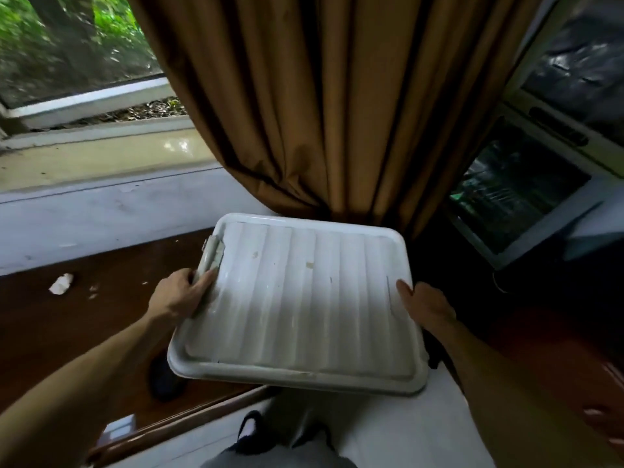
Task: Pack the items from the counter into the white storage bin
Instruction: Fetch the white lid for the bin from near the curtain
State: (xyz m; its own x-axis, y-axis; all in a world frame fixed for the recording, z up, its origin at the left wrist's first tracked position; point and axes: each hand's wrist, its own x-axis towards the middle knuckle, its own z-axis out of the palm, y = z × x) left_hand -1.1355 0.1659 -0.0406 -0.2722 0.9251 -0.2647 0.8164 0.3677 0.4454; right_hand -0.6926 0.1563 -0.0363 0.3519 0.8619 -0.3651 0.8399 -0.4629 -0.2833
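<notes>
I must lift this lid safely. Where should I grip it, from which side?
Probably its side rims, one hand from each side, like the left hand and right hand: the lid is wide, flat, without a top handle.

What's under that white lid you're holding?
Mostly hidden. The lid covers whatever lies below, so any contents stay unseen. The left hand and right hand grip its sides. Only a dark shape peeks out beneath its near-left corner.

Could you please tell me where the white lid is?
The white lid is central in the head view, held between left hand and right hand, below the brown curtain.
</notes>
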